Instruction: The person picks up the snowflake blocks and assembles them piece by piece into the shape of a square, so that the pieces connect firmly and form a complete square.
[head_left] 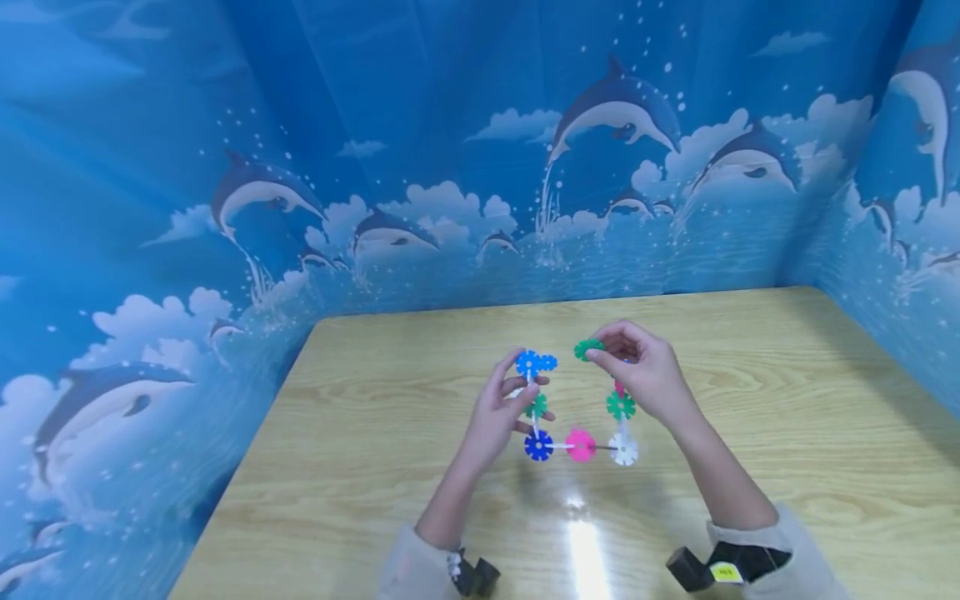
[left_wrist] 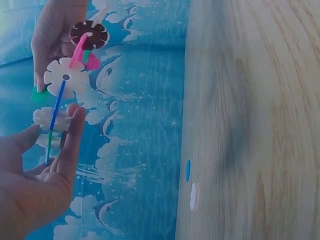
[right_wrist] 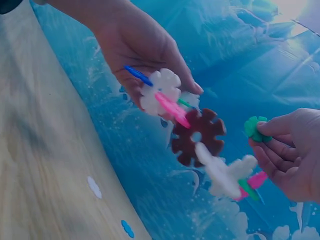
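A U-shaped chain of notched snowflake discs is held up over the table, its discs slotted together edge to edge. My left hand grips the left arm of the chain, thumb in front and fingers behind. At the top of that arm is a light blue disc. My right hand pinches a loose green disc between thumb and fingers, near the open top of the U. Behind the right hand, the upper end of the chain's right arm is partly hidden. A brown disc shows in the right wrist view.
Two loose discs lie on the wooden table, a white disc and a blue disc. A dolphin-print curtain hangs behind and along the sides. Both wrists wear black camera straps.
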